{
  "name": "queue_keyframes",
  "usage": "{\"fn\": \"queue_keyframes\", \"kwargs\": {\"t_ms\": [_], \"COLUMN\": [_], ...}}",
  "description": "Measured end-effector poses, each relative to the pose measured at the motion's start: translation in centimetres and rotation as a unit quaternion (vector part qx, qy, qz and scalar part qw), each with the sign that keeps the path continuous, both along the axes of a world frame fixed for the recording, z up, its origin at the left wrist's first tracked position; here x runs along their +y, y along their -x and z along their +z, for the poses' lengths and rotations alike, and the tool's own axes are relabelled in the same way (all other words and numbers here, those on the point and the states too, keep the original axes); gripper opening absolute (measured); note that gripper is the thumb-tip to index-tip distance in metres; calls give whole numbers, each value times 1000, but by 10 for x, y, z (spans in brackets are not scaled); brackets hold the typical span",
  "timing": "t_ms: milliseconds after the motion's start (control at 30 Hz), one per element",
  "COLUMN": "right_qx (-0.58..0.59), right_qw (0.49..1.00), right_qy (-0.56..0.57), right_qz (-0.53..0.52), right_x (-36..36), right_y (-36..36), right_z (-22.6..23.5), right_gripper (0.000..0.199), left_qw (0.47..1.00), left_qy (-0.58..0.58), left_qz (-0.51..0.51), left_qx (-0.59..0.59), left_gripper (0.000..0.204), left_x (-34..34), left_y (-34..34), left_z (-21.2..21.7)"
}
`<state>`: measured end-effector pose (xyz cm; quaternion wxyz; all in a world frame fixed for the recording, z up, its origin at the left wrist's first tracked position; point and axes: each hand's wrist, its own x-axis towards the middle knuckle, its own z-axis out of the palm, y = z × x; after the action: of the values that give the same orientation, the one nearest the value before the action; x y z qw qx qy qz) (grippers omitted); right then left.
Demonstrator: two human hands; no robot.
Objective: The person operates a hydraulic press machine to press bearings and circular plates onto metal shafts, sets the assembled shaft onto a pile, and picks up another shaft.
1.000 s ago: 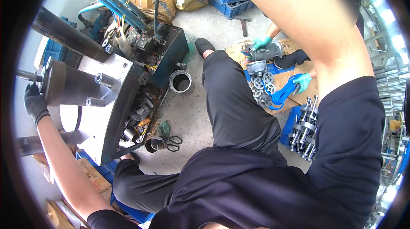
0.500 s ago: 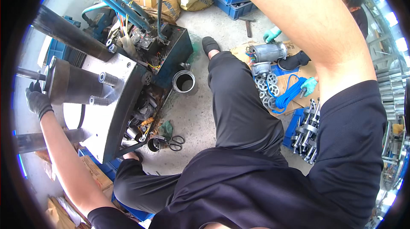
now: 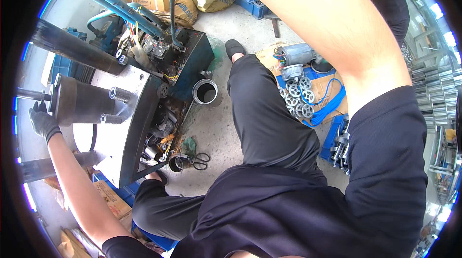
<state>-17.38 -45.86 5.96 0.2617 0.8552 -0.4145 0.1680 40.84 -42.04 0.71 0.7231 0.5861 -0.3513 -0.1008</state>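
Observation:
My left hand [image 3: 44,122], in a dark grey glove, reaches to the near end of a dark metal cylinder [image 3: 79,101]. Its fingers are bent at a small metal piece [image 3: 44,97] between the cylinder and a steel rod [image 3: 30,94]; what they grip is too small to make out. The cylinder rests against a pale metal plate [image 3: 103,159] of a press-like machine. Two ribbed metal sleeves [image 3: 120,94] stand on that plate next to it. My right forearm [image 3: 332,22] stretches up past the top edge, so the right hand is out of view.
Thick columns [image 3: 74,46] flank the plate. On the floor are an open metal ring-shaped housing [image 3: 206,92], scissors [image 3: 201,161] and a blue cable coil [image 3: 329,106]. Motor parts [image 3: 296,55] lie on cardboard at the right. A co-worker [image 3: 390,12] is beyond my right arm.
The view has shifted slightly. My left hand stays at the cylinder's end while my right forearm has moved a little left. The co-worker's green-gloved hands have gone out of sight.

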Motion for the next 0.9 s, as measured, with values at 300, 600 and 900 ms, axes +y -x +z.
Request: {"fn": "queue_keyframes", "kwargs": {"t_ms": [300, 600, 900], "right_qx": [-89, -248, -79], "right_qw": [942, 869, 794], "right_qy": [223, -204, -437], "right_qz": [233, 378, 415], "right_x": [103, 206, 214], "right_y": [35, -80, -121], "right_z": [-93, -158, -217], "right_gripper": [10, 20, 19], "left_qw": [997, 971, 681], "left_qy": [-14, -85, -200], "left_qz": [-75, -189, 28], "left_qx": [-6, -117, -704], "left_gripper": [51, 21, 23], "left_x": [10, -41, 10], "left_y": [-16, -70, -74], "left_z": [6, -28, -1]}}
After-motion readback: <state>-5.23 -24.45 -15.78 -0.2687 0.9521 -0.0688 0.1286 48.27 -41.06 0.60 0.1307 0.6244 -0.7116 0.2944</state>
